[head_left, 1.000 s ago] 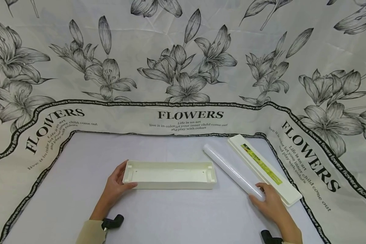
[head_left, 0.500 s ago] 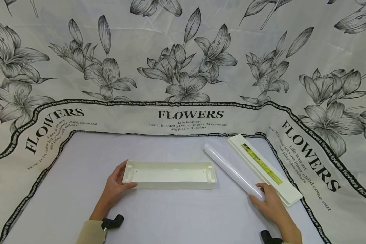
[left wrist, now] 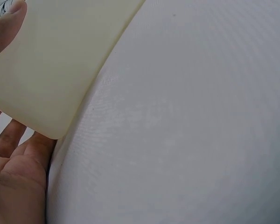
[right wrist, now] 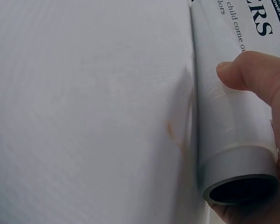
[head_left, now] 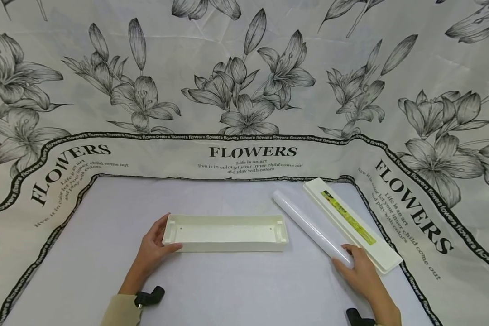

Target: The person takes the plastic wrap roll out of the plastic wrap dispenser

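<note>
A long, shallow cream-coloured plastic box lies open side up at the middle of the table, nothing in it. My left hand grips its left end, thumb on the front wall and fingers behind; the left wrist view shows the box's wall between thumb and fingers. My right hand holds the near end of a roll of clear plastic wrap, which lies slantwise to the right of the box. In the right wrist view the thumb lies along the roll, whose hollow core end faces the camera.
Beyond the roll, a long cream lid with a yellow-green label lies slanted at the table's right edge. White cloth with a floral border covers the table, and a flower-printed cloth hangs behind it.
The head view has shifted very slightly. Both hands, the box, the roll and the lid stay in the same places.
</note>
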A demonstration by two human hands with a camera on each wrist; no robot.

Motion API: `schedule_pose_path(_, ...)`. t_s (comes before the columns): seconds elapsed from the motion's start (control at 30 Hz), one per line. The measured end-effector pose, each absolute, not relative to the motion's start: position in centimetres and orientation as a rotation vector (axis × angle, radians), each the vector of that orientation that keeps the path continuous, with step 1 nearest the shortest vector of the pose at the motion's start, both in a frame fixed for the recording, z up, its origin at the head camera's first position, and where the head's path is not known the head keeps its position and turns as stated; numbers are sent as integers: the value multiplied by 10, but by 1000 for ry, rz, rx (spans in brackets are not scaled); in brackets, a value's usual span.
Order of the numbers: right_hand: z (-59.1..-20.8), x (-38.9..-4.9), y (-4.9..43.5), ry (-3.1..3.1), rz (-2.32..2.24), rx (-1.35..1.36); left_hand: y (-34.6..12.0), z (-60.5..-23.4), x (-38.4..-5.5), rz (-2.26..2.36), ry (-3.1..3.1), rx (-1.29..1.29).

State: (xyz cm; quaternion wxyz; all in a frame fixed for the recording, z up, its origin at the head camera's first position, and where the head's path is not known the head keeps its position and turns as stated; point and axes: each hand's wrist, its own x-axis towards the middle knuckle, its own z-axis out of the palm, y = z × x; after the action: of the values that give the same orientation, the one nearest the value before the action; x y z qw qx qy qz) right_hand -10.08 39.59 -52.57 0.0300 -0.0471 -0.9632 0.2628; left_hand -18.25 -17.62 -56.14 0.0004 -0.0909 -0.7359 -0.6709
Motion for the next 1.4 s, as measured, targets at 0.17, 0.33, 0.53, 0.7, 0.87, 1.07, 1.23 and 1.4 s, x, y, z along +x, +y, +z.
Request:
schedule_pose_path(0.17,-528,-100,395,-2950,815,-120,-177,-562,-182,-2109,-2307,-283)
schedule_pose_path(0.33,-530,-99,396,-2925,817,-87,-177,-562,-182,-2114,-2301,-284)
schedule_pose_path(0.53,-530,-98,395,-2907,805,-83,-175,-562,-182,-2115,-2293,-290)
schedule_pose_path(0.7,-530,-97,395,-2905,801,-97,-175,-561,-181,-2133,-2276,-291)
schedule_pose_path(0.87,-530,-97,395,-2894,805,-97,-175,-560,-181,-2146,-2271,-293)
schedule_pose_path(1.07,-530,-97,394,-2905,811,-120,-175,-561,-182,-2139,-2275,-300)
schedule_pose_path(1.23,-530,-96,393,-2896,806,-117,-175,-561,-182,-2143,-2274,-299)
schedule_pose_path(1.4,-530,-96,393,-2883,805,-126,-175,-561,-182,-2131,-2283,-297)
